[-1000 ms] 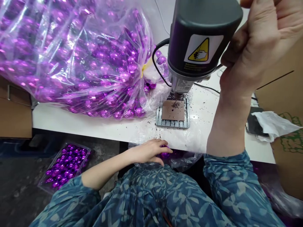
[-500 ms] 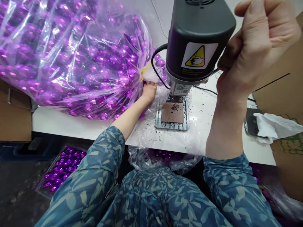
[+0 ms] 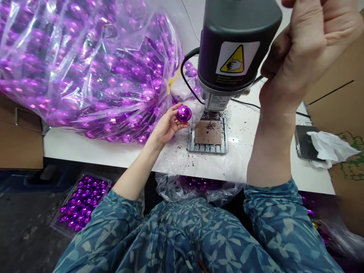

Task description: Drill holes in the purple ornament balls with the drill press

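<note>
My left hand holds a shiny purple ball in its fingertips, just left of the drill's base plate. A small bench drill with a dark grey head and a yellow warning label stands over that plate. Raised beside the drill head on its right, my right hand is closed in a fist; what it grips is hidden behind the drill. A big clear plastic bag full of purple balls lies on the white table to the left.
Dark shavings lie scattered around the base plate. A clear bag with purple balls hangs at the table's front edge above my lap. A tray of purple balls sits on the floor at left. A phone, crumpled tissue and cardboard box are at right.
My left hand went from the bag at my lap up to the big bag's mouth, then drew back holding one purple ball beside the drill plate. My right hand stayed raised.
</note>
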A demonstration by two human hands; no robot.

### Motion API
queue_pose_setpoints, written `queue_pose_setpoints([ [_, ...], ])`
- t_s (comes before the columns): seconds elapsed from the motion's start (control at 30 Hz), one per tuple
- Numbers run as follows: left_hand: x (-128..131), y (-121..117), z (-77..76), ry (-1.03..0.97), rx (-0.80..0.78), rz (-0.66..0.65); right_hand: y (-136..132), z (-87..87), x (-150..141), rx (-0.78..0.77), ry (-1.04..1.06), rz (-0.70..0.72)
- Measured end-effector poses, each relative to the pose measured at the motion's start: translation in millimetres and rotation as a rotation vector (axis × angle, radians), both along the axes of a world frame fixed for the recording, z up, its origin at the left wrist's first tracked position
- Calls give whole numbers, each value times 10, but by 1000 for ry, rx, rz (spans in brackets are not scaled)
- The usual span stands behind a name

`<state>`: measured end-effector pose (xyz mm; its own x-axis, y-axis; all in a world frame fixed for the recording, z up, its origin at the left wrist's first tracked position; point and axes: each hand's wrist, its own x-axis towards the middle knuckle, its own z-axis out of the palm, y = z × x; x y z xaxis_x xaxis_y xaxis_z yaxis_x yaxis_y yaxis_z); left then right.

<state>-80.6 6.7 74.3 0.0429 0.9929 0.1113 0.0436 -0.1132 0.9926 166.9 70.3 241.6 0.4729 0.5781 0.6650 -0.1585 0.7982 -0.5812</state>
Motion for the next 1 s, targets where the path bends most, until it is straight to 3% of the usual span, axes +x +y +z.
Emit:
queue_pose_setpoints([
  [0.1, 122, -181, -22, -54, -39, -90, 22, -16, 28, -9, -15, 1],
  [0.2, 283, -252, -112, -100, -71, -84, -23, 6, 22, -50, -23, -13],
  [0.4, 503, -264, -260, -222, -234, -67, -152, 95, -47, -168, -17, -1],
  [0.6, 511, -251, -320, -317, -298, -69, -42, 37, -38, -91, -41, -5],
  [0.8, 506, -287, -459, -234, -107, 51, -115, 4, 29, -44, -67, 66],
  [1.0, 617, -121, -584, -107, 30, 131, -221, 40, 43, -96, -93, 85],
])
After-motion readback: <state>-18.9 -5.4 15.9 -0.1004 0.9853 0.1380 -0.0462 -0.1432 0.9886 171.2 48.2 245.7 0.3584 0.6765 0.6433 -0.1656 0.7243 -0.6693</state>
